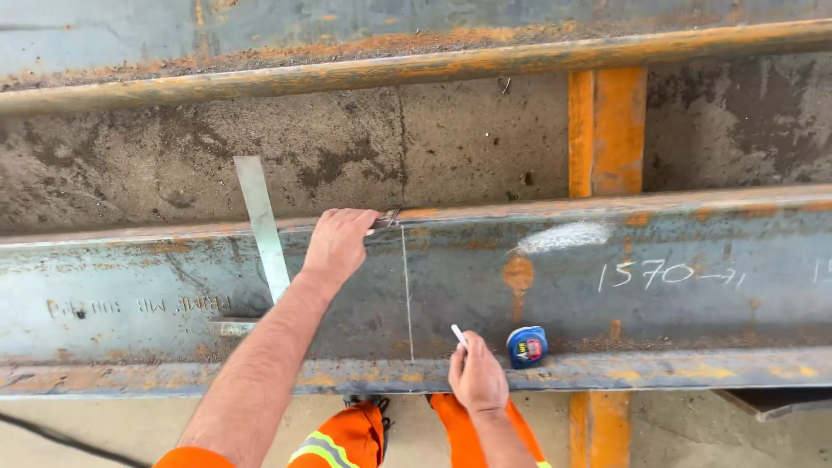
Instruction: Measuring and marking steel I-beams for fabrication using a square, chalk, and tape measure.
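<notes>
Left hand (pixel 340 243) closed on perhaps a small metal tool (pixel 386 218) at the steel beam (pixel 650 286); right hand (pixel 477 377) pinching white chalk (pixel 458 335).

Left hand (pixel 338 243) on steel beam (pixel 624 286), right hand (pixel 477 377) with chalk (pixel 458 335).

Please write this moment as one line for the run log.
left hand: on far beam edge | right hand: holds chalk | chalk line | tape measure | steel square
</notes>
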